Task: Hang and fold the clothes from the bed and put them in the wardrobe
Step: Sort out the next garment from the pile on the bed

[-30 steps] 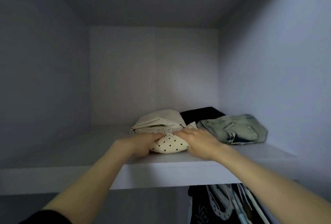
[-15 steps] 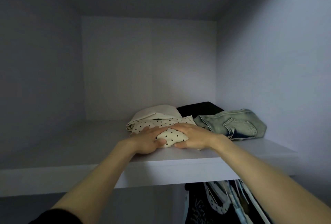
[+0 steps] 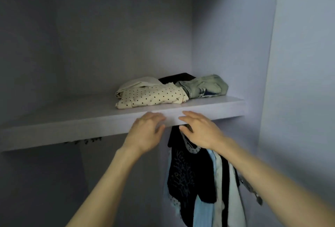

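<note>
Both arms raised, left hand (image 3: 145,132) & right hand (image 3: 199,132) fingers spread, empty, below shelf (image 3: 72,128) edge.

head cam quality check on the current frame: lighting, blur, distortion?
Head view: dim, light falling from the right, wardrobe's left interior in deep shadow; no glare. Polka-dot top and jeans on the shelf read clearly. Left hand and right hand slightly motion-soft; hanging clothes blurrier. Wide-angle bending tilts the shelf edge and right panel.

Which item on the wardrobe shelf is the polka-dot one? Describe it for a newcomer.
Find the white shelf above the hanging clothes. A row of folded garments sits at its right end. The polka-dot top lies front-left, cream with small black dots; its neighbours are plain.
</note>
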A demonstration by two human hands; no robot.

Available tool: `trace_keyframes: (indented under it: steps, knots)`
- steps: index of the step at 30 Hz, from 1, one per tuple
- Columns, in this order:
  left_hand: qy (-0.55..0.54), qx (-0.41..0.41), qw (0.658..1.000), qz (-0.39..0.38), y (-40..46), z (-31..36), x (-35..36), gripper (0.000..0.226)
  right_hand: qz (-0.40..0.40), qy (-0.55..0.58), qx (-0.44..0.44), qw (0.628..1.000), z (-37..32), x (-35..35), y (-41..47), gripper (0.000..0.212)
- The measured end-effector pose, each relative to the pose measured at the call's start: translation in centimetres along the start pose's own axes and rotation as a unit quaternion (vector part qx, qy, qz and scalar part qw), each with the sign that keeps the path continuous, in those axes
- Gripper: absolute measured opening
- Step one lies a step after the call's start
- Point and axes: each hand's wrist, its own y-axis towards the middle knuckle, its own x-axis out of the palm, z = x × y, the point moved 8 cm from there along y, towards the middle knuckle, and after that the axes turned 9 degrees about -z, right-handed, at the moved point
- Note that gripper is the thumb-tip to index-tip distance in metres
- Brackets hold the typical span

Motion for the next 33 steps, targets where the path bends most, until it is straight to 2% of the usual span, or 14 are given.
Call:
trace_keyframes:
  steps: [2,7,11,15,23,26,30,33]
  knots:
    - [-0.080,0.023,0.997,-0.004,-2.9,1.8,2.2,0.038,0.011,0.021,0.040,0.999,0.0,1.6,-4.2,0.048]
    - [-0.119,0.046,0.979,-0.162,-9.7,4.9,10.5,0.042,-0.066,0.054,0.161,0.983,0.4,6.9,-15.8,0.048]
    - [-0.146,0.088,0.944,-0.281,-16.1,8.7,16.6,0.043,-0.097,0.096,0.272,0.953,0.4,10.0,-27.3,0.046]
    - [-0.170,0.134,0.910,-0.354,-20.4,13.4,21.2,0.042,-0.091,0.140,0.365,0.916,-0.3,12.3,-37.9,0.045]
    - [-0.235,0.322,0.784,-0.476,-31.2,33.2,28.6,0.032,-0.014,0.144,0.590,0.795,0.4,8.3,-62.6,0.039]
    - [-0.219,0.387,0.727,-0.523,-35.7,41.1,30.5,0.033,0.027,0.146,0.667,0.731,-0.7,5.6,-71.7,0.041]
    - [-0.219,0.467,0.657,-0.550,-42.4,51.5,31.6,0.033,0.089,0.128,0.741,0.654,-2.9,2.2,-83.1,0.039]
    - [-0.207,0.514,0.610,-0.566,-46.8,57.8,32.1,0.032,0.128,0.119,0.773,0.610,-4.1,0.2,-89.7,0.041]
